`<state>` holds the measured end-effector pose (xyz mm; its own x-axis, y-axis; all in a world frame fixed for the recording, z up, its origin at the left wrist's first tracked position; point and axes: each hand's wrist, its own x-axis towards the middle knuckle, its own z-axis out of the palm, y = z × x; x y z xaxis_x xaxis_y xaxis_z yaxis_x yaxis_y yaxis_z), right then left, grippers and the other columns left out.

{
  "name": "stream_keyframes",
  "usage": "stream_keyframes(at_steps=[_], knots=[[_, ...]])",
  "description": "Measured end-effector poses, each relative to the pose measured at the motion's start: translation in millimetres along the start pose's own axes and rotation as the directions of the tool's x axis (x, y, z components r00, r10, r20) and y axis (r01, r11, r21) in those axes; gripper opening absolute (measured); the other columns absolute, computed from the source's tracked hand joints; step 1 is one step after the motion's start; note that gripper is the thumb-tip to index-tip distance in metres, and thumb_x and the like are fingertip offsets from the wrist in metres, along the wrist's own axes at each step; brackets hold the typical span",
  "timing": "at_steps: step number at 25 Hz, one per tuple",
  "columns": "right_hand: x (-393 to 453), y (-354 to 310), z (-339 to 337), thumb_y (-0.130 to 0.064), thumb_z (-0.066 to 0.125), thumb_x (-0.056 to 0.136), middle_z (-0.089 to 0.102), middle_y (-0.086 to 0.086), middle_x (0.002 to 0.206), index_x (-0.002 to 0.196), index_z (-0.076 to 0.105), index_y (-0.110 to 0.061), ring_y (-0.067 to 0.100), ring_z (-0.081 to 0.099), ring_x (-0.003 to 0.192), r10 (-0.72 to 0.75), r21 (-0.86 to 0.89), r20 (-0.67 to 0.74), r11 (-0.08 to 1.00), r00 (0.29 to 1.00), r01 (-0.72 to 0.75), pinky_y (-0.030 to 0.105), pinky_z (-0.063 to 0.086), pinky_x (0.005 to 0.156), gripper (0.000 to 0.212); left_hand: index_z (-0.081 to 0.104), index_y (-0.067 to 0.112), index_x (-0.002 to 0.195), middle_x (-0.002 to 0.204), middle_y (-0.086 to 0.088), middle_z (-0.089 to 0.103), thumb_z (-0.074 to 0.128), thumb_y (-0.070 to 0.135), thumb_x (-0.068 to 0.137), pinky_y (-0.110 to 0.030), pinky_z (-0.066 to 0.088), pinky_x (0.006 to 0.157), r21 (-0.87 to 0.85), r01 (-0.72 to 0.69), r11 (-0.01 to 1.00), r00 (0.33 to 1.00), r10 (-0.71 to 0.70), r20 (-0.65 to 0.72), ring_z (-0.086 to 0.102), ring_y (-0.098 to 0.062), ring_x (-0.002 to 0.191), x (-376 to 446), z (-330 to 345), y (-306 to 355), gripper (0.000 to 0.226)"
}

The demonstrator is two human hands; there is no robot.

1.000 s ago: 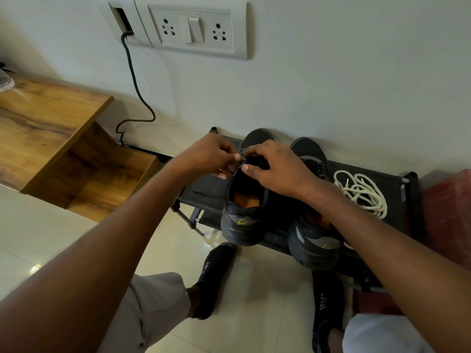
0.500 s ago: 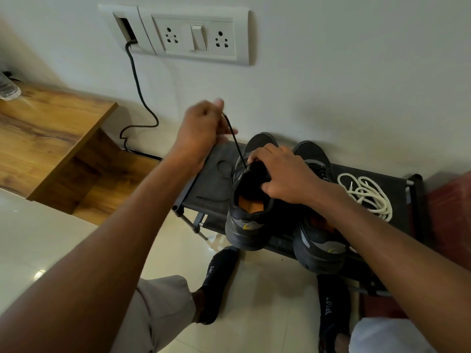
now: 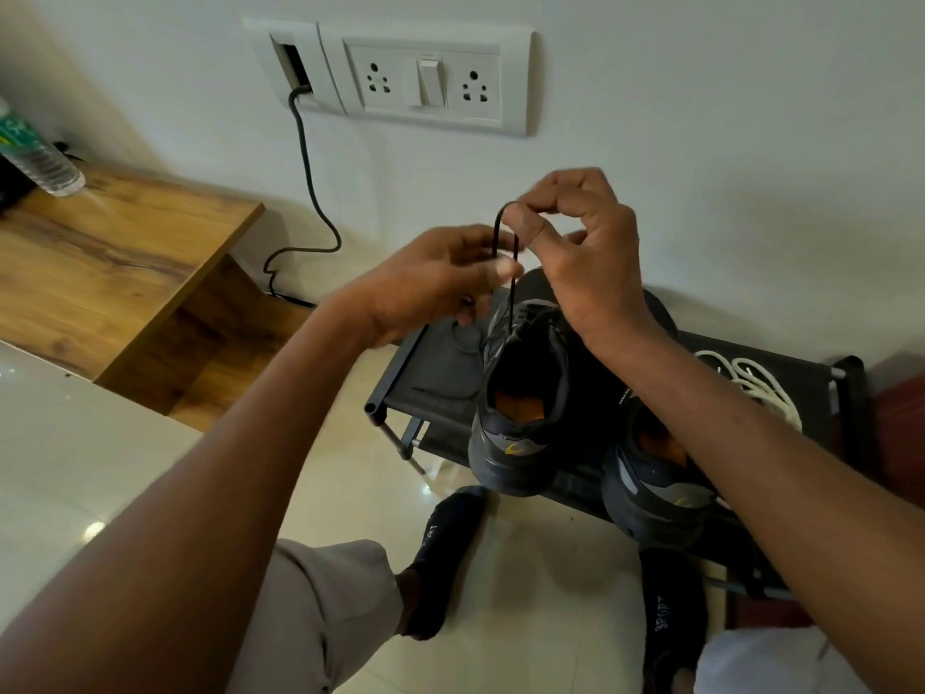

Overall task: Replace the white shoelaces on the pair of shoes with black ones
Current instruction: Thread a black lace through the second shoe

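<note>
Two dark grey shoes stand on a low black rack [image 3: 435, 373], heels toward me: the left shoe [image 3: 520, 423] and the right shoe [image 3: 655, 498], partly under my right forearm. A black lace [image 3: 511, 303] rises taut from the left shoe's front and loops at the top. My right hand [image 3: 580, 252] pinches that loop above the shoe. My left hand [image 3: 435, 283] pinches the lace just below and to the left. More black lace lies curled on the rack beside the left shoe. A pile of white laces [image 3: 756, 383] lies on the rack at the right.
A wooden shelf [image 3: 110, 257] with a plastic bottle [image 3: 35, 157] stands at the left. A black cable [image 3: 310, 192] runs from the wall socket panel [image 3: 425, 77] down to the floor. My socked feet [image 3: 445, 553] rest on the pale tiles under the rack.
My right hand left the shoe's tongue and rose to pinch the lace's loop. My left hand moved right and down along the lace, meeting the right hand above the shoe.
</note>
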<state>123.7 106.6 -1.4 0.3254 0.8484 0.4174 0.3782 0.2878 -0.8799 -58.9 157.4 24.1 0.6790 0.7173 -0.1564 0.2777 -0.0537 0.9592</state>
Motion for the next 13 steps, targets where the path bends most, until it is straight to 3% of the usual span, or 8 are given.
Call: stream_keyframes(at_steps=[2,3,5,7,8,10,13], knots=[[1,-7,3,-0.026,0.071,0.096,0.066,-0.002,0.112,0.1,0.077,-0.014,0.012,0.065,0.106,-0.037,0.029,-0.02,0.999,0.999,0.037,0.026,0.051,0.083,0.014,0.072,0.007,0.115,0.101,-0.023,0.073,0.061,0.025,0.105,-0.033,0.051,0.065,0.115,-0.068,0.991,0.997,0.07,-0.016,0.056,-0.025,0.071,6,8,1,0.024],[-1,-2,3,-0.021,0.067,0.098,0.067,-0.001,0.112,0.104,0.075,-0.015,0.011,0.065,0.104,0.039,0.061,-0.015,0.997,0.999,-0.038,0.028,0.052,0.085,0.012,0.073,0.006,0.107,0.088,-0.017,0.073,0.057,0.023,0.107,-0.031,0.047,0.062,0.085,-0.127,0.988,0.986,0.135,-0.093,0.052,-0.028,0.068,9,11,5,0.024],[-6,11,-1,-0.007,0.062,0.097,0.067,0.0,0.117,0.111,0.072,-0.019,0.017,0.065,0.101,0.236,0.024,0.185,0.969,0.954,-0.245,0.033,0.053,0.088,0.022,0.071,0.005,0.102,0.081,-0.01,0.067,0.048,0.019,0.11,-0.03,0.041,0.058,-0.111,-0.28,0.954,0.933,0.243,-0.267,0.047,-0.027,0.064,11,11,17,0.028],[-11,24,-5,-0.006,0.066,0.095,0.068,-0.001,0.119,0.103,0.077,-0.025,0.018,0.067,0.103,0.299,-0.194,0.449,0.953,0.842,-0.235,0.037,0.056,0.096,0.023,0.068,0.006,0.104,0.083,-0.01,0.065,0.043,0.019,0.112,-0.031,0.039,0.058,-0.245,-0.379,0.892,0.888,0.277,-0.367,0.046,-0.021,0.061,9,4,25,0.029],[-12,27,-6,-0.012,0.07,0.096,0.07,-0.002,0.116,0.096,0.078,-0.028,0.017,0.068,0.104,0.285,-0.236,0.483,0.953,0.828,-0.191,0.04,0.056,0.099,0.018,0.068,0.006,0.105,0.082,-0.01,0.065,0.044,0.02,0.112,-0.031,0.04,0.057,-0.199,-0.355,0.914,0.883,0.257,-0.394,0.046,-0.019,0.06,9,0,23,0.029],[-10,28,-7,-0.022,0.075,0.095,0.071,-0.002,0.111,0.086,0.075,-0.035,0.016,0.069,0.104,0.23,-0.212,0.417,0.965,0.879,-0.152,0.044,0.055,0.099,0.016,0.071,0.008,0.11,0.079,-0.008,0.064,0.05,0.021,0.11,-0.03,0.044,0.057,0.029,-0.148,0.989,0.922,0.149,-0.357,0.049,-0.018,0.06,7,-7,11,0.025],[-6,26,-4,-0.026,0.075,0.095,0.07,-0.002,0.112,0.094,0.077,-0.027,0.016,0.067,0.105,0.196,-0.118,0.258,0.978,0.946,-0.171,0.04,0.056,0.097,0.003,0.072,0.018,0.119,0.083,-0.005,0.063,0.068,0.028,0.101,-0.028,0.053,0.063,0.311,0.113,0.944,0.993,-0.096,-0.07,0.056,-0.016,0.069,4,-4,-11,0.021]])
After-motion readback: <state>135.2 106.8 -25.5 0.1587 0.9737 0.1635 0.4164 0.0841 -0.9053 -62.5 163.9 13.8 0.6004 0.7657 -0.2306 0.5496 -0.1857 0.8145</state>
